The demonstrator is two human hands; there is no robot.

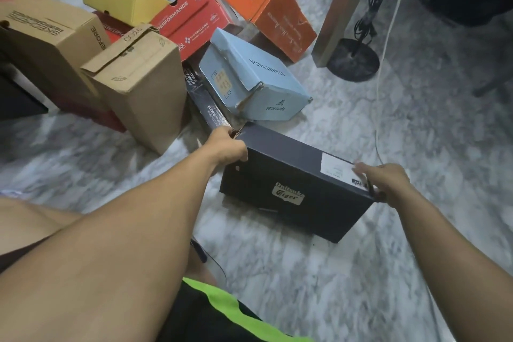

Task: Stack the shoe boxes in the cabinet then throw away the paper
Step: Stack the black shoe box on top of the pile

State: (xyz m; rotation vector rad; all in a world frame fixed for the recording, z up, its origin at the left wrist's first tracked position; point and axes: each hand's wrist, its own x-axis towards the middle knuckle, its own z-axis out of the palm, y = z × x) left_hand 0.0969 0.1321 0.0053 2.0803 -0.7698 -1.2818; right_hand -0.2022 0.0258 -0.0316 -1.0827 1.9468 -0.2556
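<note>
Both hands on the black shoe box [294, 183] now: left hand [230, 144] clamped around its far left corner, right hand [388, 182] gripping the right end by the white label. Box sits between them on the marble floor [319, 272]. Beyond the left hand, a blue box [249, 78], brown boxes [138, 78], red and orange ones crowd together.

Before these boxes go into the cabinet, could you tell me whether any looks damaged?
Yes: the light blue box, lying tilted behind the black box, has a torn, crumpled end flap. The other boxes look intact.
</note>
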